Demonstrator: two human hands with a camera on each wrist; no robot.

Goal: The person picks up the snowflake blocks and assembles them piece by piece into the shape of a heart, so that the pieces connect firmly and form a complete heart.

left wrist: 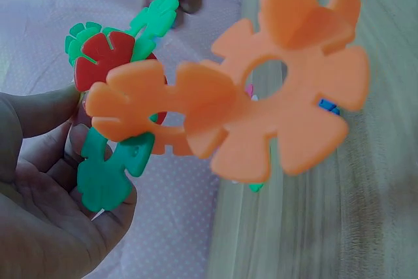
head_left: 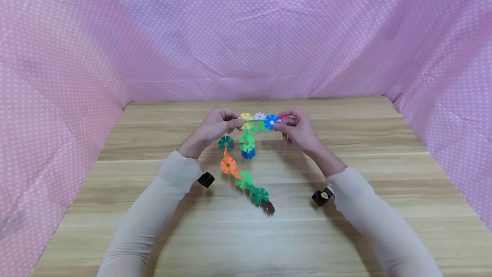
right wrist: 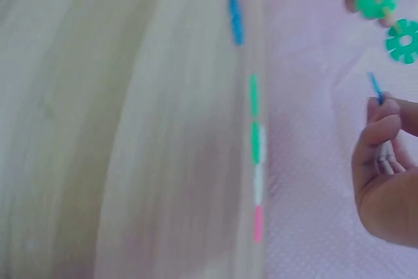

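Note:
Thumb and fingers of the left hand (head_left: pixel 217 125) pinch the edge of a yellow notched flower disc (head_left: pixel 247 120), the top of a linked chain. Down from it hang light green discs (head_left: pixel 247 143), a dark green disc (head_left: pixel 226 143), orange discs (head_left: pixel 228 165), a green disc (head_left: pixel 260 196) and a brown disc (head_left: pixel 270 207) at the bottom. A red disc (left wrist: pixel 108 57) shows in the left wrist view beside the left hand. The right hand (head_left: pixel 301 132) pinches a single blue disc (head_left: pixel 271 122), seen edge-on in the right wrist view, close to the chain's upper end.
Loose discs lie on the wooden table (head_left: pixel 146 208): a blue one (head_left: pixel 248 153) under the chain, a white one (head_left: pixel 259 116) behind it, and green (right wrist: pixel 255 142) and pink (right wrist: pixel 258 223) ones. Pink dotted cloth (head_left: pixel 246 46) surrounds the table's back and sides.

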